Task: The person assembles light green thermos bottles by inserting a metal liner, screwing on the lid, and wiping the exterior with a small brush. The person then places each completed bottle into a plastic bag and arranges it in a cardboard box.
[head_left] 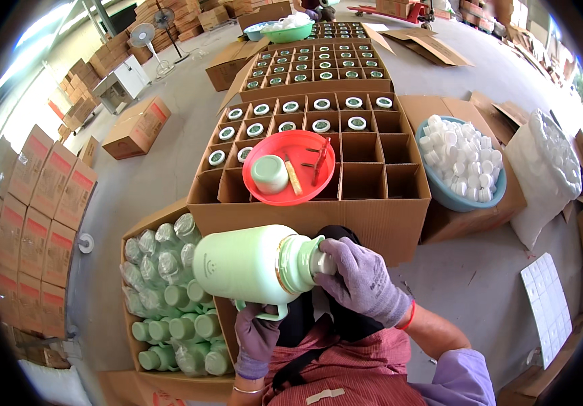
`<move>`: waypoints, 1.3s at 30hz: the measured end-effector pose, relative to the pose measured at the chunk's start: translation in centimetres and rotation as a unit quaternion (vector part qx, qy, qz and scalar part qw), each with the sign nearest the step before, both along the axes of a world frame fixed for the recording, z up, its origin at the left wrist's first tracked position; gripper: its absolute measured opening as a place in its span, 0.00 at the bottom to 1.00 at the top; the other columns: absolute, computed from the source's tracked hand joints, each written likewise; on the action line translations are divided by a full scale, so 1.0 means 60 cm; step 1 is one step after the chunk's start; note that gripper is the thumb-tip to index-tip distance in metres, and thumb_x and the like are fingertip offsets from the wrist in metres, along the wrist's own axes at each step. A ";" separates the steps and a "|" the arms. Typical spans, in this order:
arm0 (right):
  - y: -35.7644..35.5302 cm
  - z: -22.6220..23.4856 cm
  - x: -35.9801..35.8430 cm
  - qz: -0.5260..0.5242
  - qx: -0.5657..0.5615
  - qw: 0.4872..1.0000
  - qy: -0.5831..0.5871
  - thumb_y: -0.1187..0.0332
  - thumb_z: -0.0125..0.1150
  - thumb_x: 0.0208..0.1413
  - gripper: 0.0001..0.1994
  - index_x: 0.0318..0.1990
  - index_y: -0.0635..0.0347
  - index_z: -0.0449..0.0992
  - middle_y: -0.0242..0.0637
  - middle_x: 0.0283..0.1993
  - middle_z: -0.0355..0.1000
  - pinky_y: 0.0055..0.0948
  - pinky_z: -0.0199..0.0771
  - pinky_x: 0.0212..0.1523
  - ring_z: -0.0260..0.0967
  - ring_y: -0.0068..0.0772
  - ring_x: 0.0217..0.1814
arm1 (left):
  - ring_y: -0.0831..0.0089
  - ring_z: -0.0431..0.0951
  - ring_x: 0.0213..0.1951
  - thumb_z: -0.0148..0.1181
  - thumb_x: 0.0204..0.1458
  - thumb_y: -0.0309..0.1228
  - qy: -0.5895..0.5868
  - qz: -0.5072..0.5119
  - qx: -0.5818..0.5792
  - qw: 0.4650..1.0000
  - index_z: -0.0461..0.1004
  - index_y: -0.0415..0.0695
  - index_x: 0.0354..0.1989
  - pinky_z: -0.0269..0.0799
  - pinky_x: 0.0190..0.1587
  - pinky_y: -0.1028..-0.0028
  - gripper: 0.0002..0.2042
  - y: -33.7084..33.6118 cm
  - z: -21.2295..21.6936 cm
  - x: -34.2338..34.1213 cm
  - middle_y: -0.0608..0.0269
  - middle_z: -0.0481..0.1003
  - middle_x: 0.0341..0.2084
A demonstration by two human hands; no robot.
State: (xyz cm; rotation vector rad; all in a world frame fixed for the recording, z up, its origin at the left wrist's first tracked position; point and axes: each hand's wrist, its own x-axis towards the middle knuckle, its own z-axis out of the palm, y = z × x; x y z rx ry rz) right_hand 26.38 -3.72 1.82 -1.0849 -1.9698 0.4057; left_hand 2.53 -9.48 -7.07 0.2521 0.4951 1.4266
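Observation:
A big pale green insulated bottle (241,264) with a gold-coloured ring lies on its side in front of me, its mouth pointing right. My left hand (256,338), in a purple-grey glove, is closed round the bottle's handle from below. My right hand (366,281), gloved alike, pinches a small greyish cap (322,262) at the bottle's mouth. Whether that cap is seated in the mouth or loose cannot be seen. Just beyond, a red tray (259,186) rests on a divided carton, holding a pale green lid (269,174), a yellow-handled tool (293,177) and dark red pieces (320,161).
The divided carton (285,210) holds several white-rimmed bottles in its cells. Left of me, an open carton (132,237) contains green bottles, some bagged. On the right stand a blue basin (434,177) of white caps and a white sack (542,176). Stacked cartons (44,210) line the left.

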 end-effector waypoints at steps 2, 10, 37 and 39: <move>0.002 -0.011 -0.018 -0.020 -0.052 0.996 0.063 0.63 0.61 0.59 0.20 0.53 0.67 0.67 0.52 0.37 0.72 0.45 0.72 0.37 0.73 0.57 0.37 | 0.66 0.81 0.37 0.53 0.58 0.25 0.012 0.018 0.038 0.999 0.70 0.38 0.51 0.82 0.44 0.61 0.14 0.005 0.001 -0.009 0.57 0.79 0.36; 0.081 -0.037 -0.092 0.023 -0.097 0.993 0.069 0.60 0.58 0.62 0.19 0.51 0.65 0.66 0.55 0.40 0.72 0.46 0.74 0.40 0.73 0.59 0.41 | 0.63 0.80 0.46 0.53 0.59 0.28 0.043 0.062 0.027 0.997 0.71 0.36 0.54 0.79 0.53 0.62 0.15 0.015 -0.047 -0.072 0.55 0.78 0.47; 0.115 -0.104 -0.078 0.157 -0.339 0.825 0.424 0.49 0.57 0.62 0.39 0.73 0.56 0.46 0.44 0.66 0.58 0.40 0.61 0.66 0.58 0.39 0.67 | 0.54 0.75 0.55 0.53 0.59 0.23 0.708 0.159 0.206 0.656 0.72 0.38 0.59 0.66 0.62 0.50 0.19 0.029 -0.072 -0.089 0.52 0.77 0.50; 0.119 -0.098 -0.067 0.224 -0.462 0.728 0.454 0.40 0.57 0.60 0.43 0.73 0.55 0.48 0.39 0.70 0.56 0.39 0.63 0.68 0.57 0.36 0.70 | 0.57 0.71 0.60 0.55 0.58 0.24 0.900 0.113 0.206 0.367 0.70 0.41 0.62 0.64 0.64 0.55 0.21 0.006 -0.074 -0.121 0.51 0.72 0.57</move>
